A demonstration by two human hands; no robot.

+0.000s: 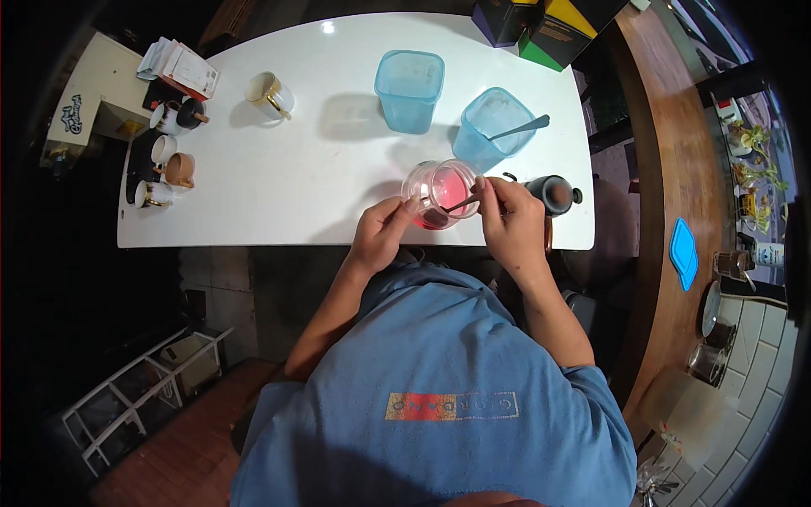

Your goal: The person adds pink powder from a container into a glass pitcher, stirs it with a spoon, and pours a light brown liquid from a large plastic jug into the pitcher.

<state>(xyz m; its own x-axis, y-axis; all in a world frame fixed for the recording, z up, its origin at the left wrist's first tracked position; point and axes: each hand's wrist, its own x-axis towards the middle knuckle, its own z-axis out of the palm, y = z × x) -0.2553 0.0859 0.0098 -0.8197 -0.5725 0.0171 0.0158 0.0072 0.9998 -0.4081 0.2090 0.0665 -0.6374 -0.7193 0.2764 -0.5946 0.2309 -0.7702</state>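
Near the table's front edge, a clear glass cup with pinkish-red liquid in it is steadied by my left hand, whose thumb and fingers pinch its left side. Between the thumb and fingers of my right hand is a spoon that slants down into the glass. Just beyond the glass stands a translucent blue container, with a second spoon leaning out of it. A similar blue container stands farther back and to the left.
A dark lidded pot stands right of my right hand. A white mug with gold trim sits at the back left. Several cups line the white table's left end. Black boxes are at the back right. Blue lids lie on the wooden counter.
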